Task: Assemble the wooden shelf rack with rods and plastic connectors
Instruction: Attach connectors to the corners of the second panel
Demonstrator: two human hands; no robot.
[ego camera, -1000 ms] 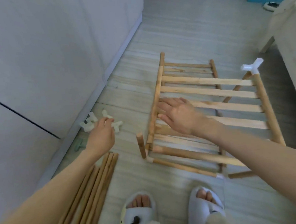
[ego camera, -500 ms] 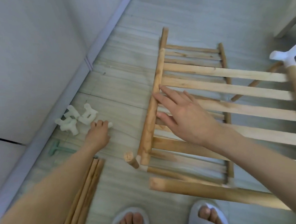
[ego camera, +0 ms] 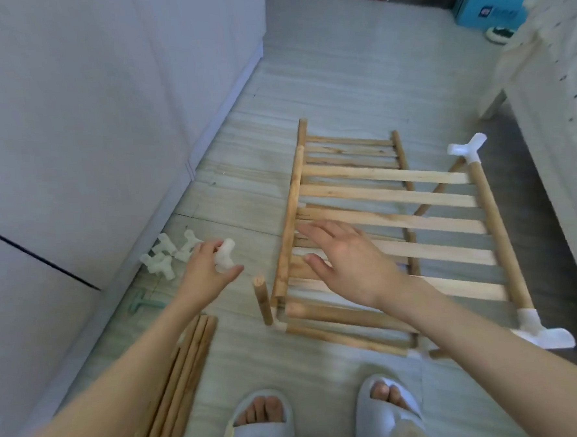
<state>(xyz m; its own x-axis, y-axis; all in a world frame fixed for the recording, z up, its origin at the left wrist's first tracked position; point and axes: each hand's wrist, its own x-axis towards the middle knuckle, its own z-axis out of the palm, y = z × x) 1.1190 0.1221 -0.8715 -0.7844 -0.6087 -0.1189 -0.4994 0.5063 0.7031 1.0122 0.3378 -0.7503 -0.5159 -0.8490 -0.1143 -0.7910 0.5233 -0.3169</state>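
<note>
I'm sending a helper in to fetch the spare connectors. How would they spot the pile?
Follow the white wall down to its baseboard, left of the wooden rack. The connector pile lies on the floor there, just beyond the left hand. Unlike the loose rods nearby, these are small, white, branched plastic pieces.

1. Soft, even daylight; the scene is bright with a cool bluish cast.
2. Faint shadows under the rack (ego camera: 392, 232) at right.
3. Slight motion blur throughout.
4. Wide-angle bending at the frame edges.
</note>
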